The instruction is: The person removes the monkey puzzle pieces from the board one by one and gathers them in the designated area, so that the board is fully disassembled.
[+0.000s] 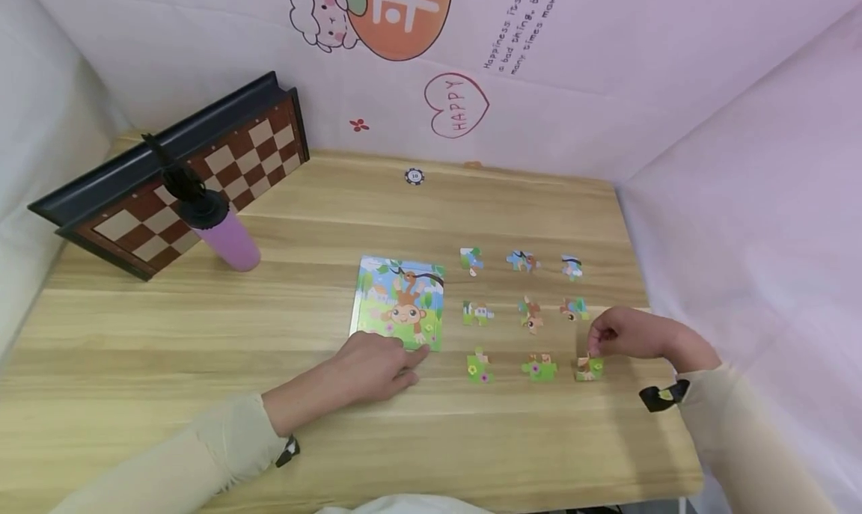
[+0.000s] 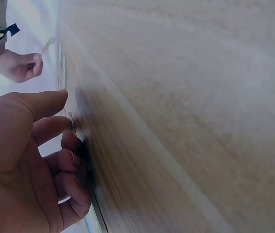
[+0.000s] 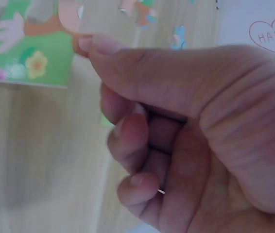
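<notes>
My right hand (image 1: 622, 333) pinches a jigsaw piece (image 3: 30, 53) between thumb and fingertip, with green grass, a yellow flower and a monkey's hand on it. In the right wrist view it hangs tilted above the table. My left hand (image 1: 373, 366) lies at the lower edge of a square monkey picture board (image 1: 384, 293), its index finger stretched along the corner and the others loosely bent. Between the hands, loose pieces lie in rows, among them a flower piece (image 1: 540, 368), a monkey-face piece (image 1: 531, 316) and a house piece (image 1: 478, 313).
On the left, a brown-and-cream chessboard (image 1: 222, 170) leans near the wall, with a purple bottle with a black top (image 1: 232, 241) before it. A poker chip (image 1: 414, 176) lies at the back of the wooden table (image 1: 303, 304). White cloth (image 1: 559, 110) hangs behind and at the right.
</notes>
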{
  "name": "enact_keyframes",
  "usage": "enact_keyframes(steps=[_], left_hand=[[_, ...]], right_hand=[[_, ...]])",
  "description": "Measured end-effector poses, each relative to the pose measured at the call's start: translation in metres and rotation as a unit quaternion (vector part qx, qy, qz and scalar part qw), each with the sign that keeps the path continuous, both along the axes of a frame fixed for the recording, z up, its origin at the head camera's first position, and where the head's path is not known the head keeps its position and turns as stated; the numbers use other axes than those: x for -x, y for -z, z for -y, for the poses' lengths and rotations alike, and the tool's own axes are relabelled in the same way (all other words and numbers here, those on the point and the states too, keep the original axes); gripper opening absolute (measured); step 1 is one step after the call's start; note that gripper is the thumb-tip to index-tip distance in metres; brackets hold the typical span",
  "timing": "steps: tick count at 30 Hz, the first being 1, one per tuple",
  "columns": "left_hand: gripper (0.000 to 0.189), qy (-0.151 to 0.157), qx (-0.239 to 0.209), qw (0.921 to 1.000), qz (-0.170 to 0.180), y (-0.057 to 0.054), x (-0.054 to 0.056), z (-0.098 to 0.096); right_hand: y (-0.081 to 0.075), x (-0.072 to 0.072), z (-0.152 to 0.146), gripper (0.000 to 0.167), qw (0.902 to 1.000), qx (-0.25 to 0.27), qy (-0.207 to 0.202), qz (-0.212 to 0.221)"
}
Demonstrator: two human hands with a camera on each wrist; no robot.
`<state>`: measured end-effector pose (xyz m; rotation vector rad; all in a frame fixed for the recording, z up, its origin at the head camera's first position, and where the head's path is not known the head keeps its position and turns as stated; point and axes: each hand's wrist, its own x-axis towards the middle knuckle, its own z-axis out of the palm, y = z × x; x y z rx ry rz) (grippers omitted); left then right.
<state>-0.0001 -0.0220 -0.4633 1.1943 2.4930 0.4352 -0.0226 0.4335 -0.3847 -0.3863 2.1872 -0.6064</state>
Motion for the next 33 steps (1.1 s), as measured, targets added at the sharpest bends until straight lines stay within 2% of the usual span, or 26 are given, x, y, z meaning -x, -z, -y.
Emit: enact_keyframes(steps=[6, 10, 19, 23, 27, 33], left_hand=[[0.046, 0.004, -0.004, 0.9999, 0.010, 0.002, -0.004, -0.002], [0.045, 0.003, -0.005, 0.9999, 0.009, 0.001, -0.005, -0.002], [0.047, 0.004, -0.001, 0.9998, 0.022, -0.001, -0.006, -0.001], [0.053, 0.001, 0.005, 0.9999, 0.013, 0.001, -0.007, -0.001], [0.054, -0.008, 0.009, 0.9999, 0.008, 0.004, -0.007, 0.000], [0.050, -0.025, -0.007, 0.9986, 0.045, 0.007, -0.005, 0.004]], right_hand=[[0.009, -0.005, 0.001, 0.007, 0.9979, -0.045, 0.006, -0.047], [0.010, -0.005, 0.003, 0.006, 0.9972, -0.056, 0.003, -0.050], [0.012, -0.005, -0.001, 0.005, 0.9982, -0.036, 0.023, -0.041], [0.005, -0.003, 0.003, 0.010, 0.9962, -0.050, 0.036, -0.062], [-0.005, 0.003, 0.018, 0.019, 0.9930, -0.040, 0.050, -0.100], [-0.017, 0.014, 0.065, 0.028, 0.9853, 0.005, 0.037, -0.167]])
